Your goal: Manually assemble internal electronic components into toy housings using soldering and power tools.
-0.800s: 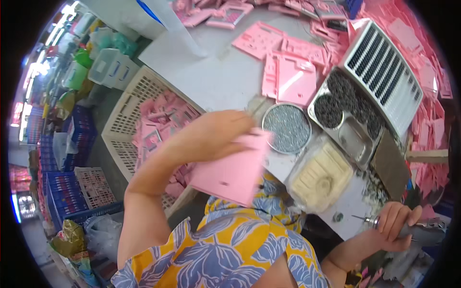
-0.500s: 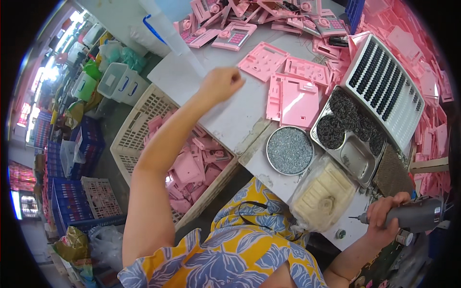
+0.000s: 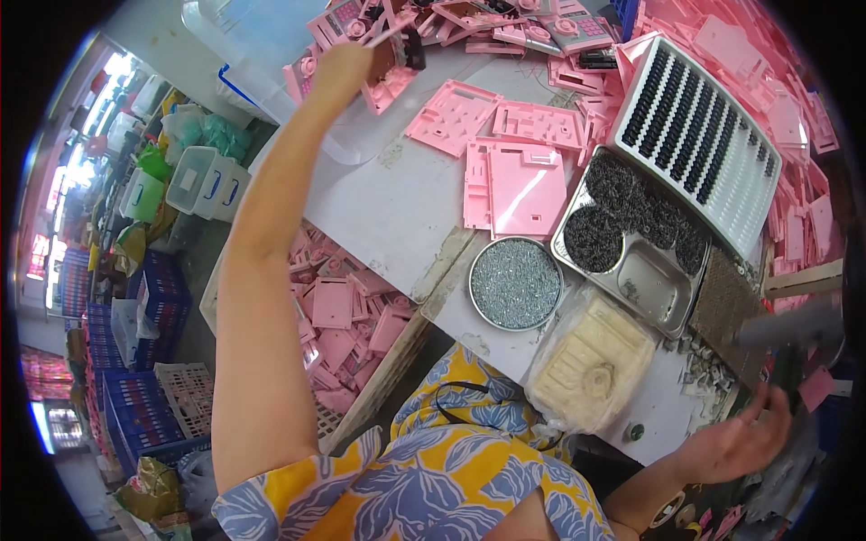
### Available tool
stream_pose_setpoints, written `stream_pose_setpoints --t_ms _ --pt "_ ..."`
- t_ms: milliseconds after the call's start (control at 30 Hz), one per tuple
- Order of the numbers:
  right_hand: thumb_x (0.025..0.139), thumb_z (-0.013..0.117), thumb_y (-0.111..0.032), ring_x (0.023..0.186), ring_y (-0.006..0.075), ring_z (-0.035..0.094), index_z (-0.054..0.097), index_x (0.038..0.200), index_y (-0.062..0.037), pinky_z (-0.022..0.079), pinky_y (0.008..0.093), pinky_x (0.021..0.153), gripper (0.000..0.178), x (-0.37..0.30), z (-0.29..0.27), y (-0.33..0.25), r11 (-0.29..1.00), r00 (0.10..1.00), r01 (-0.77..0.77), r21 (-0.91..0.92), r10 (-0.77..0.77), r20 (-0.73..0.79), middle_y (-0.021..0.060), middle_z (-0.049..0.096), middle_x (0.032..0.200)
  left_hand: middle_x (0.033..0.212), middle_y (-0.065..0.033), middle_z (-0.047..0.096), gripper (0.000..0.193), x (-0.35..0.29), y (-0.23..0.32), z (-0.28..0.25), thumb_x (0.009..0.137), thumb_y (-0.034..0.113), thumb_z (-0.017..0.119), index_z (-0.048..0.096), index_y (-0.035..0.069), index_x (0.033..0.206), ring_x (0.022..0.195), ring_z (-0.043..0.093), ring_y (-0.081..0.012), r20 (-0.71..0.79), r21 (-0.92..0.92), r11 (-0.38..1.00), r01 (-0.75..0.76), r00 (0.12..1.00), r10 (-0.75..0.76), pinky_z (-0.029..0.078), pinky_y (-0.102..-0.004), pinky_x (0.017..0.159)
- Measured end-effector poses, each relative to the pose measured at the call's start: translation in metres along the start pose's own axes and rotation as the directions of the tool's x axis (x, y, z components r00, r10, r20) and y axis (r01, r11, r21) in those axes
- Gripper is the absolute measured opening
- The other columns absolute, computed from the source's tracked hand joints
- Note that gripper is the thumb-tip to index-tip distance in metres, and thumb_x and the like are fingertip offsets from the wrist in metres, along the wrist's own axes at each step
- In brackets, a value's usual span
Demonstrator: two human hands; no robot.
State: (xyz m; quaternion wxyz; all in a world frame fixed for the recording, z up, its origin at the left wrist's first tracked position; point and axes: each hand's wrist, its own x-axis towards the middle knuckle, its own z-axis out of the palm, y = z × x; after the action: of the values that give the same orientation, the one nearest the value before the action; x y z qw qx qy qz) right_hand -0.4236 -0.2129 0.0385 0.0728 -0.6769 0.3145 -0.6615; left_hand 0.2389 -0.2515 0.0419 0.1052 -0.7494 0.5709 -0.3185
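My left hand (image 3: 345, 74) reaches to the far left of the table, at the edge of the heap of pink keypad units (image 3: 532, 32). It is closed on a tilted pink plastic casing (image 3: 390, 88), which has a brown board and a black part showing; most of the fingertips are hidden. At the right, my right hand (image 3: 741, 442) is empty, its fingers apart. Just above it hangs a grey electric screwdriver (image 3: 785, 329), blurred and apart from the hand.
Pink panels (image 3: 528, 189) lie mid-table, near a round tin of small silver screws (image 3: 516, 284) and a metal tray of dark screws (image 3: 591, 239). A white rack of black pieces (image 3: 699, 135) leans at the right. A bagged cream block (image 3: 591, 361) sits nearest me; pink parts (image 3: 338, 316) fill a crate.
My left hand has moved away and left and taken hold of a pink casing. My right hand has let go of the electric screwdriver, which has swung up above it.
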Motion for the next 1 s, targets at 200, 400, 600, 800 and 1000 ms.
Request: stream_pose_setpoints --t_ms 200,400,600,800,1000 --pt "0.102 0.055 -0.013 0.075 0.0164 0.066 0.071 0.107 0.0060 0.052 0.0287 0.069 0.025 -0.049 0.037 -0.007 0.433 0.275 -0.896 0.099 0.364 0.890 0.0099 0.071 0.086 0.087 -0.0102 0.071 0.045 -0.099 0.075 -0.119 0.106 0.039 0.055 0.068 -0.003 0.106 0.071 0.070 -0.0146 0.341 -0.919 -0.262 0.294 0.926 -0.160 0.059 -0.0277 0.064" --pt "0.103 0.060 -0.024 0.121 0.0208 0.063 0.048 0.145 -0.0025 0.050 0.0346 0.100 0.049 -0.086 0.077 0.014 -0.166 0.494 -0.816 0.554 0.297 0.817 0.0125 0.064 0.131 0.094 -0.0113 0.071 0.037 -0.199 0.254 -0.196 0.109 0.029 0.050 0.063 -0.004 0.119 0.071 0.069 -0.0151 0.446 -0.449 -0.693 0.564 0.813 0.373 0.060 -0.0265 0.064" --pt "0.103 0.065 -0.025 0.103 0.0102 0.063 0.060 0.130 -0.0010 0.052 0.0271 0.090 0.036 -0.093 0.031 0.023 0.246 0.473 -0.873 0.420 0.631 0.614 0.0054 0.070 0.117 0.086 -0.0065 0.068 0.044 -0.230 0.326 -0.205 0.107 0.010 0.051 0.041 -0.003 0.148 0.066 0.065 -0.0111 0.366 -0.570 -0.654 0.496 0.867 0.339 0.054 -0.0250 0.058" --pt "0.092 0.074 -0.033 0.097 0.0216 0.059 0.060 0.122 0.0001 0.049 0.0356 0.081 0.047 -0.106 -0.014 0.033 0.784 0.580 -0.414 -0.463 0.619 0.530 0.0124 0.068 0.105 0.063 -0.0096 0.059 0.056 -0.256 0.340 -0.198 0.095 0.010 0.064 0.045 0.002 0.148 0.054 0.061 -0.0257 0.175 -0.982 -0.005 0.188 0.921 0.348 0.049 -0.0390 0.053" --pt "0.085 0.075 -0.033 0.097 0.0332 0.051 0.061 0.116 -0.0044 0.044 0.0428 0.084 0.044 -0.119 -0.001 0.065 0.871 0.708 -0.130 -0.474 0.416 0.570 0.0132 0.059 0.103 0.058 -0.0063 0.055 0.054 -0.251 0.353 -0.185 0.092 0.014 0.070 0.052 0.006 0.143 0.048 0.056 -0.0250 0.037 -0.975 0.221 -0.031 0.955 0.295 0.044 -0.0389 0.049"
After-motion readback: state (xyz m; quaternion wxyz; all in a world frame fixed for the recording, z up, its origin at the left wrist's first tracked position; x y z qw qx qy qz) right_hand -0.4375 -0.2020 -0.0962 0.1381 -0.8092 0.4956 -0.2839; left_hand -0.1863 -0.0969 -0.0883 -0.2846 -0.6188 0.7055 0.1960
